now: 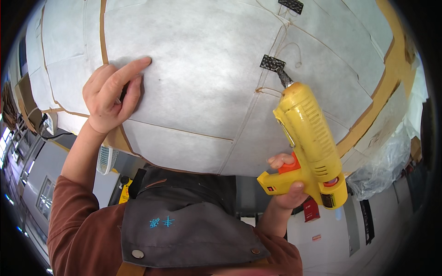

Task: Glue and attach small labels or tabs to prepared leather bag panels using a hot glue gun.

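A large white sheet-covered panel (193, 83) with brown strips and seams spreads before me. My left hand (110, 94) rests on its left part, index finger stretched out and touching the surface, the other fingers bent; I see nothing clearly held there. In my right hand (290, 193) is a yellow hot glue gun (313, 138), gripped by its handle with a finger at the orange trigger (289, 164). Its dark, crusted nozzle (284, 79) meets the edge of a small black textured patch (272, 63). A second black patch (291, 5) lies farther off.
Thin cords (290, 46) run loosely over the panel near the patches. Crumpled clear plastic (384, 168) hangs at the right, beside the panel's brown edge (368, 124). A white mesh-like object (107, 159) and a dark cable (57, 135) are below left. My grey apron (184, 234) borders the near edge.
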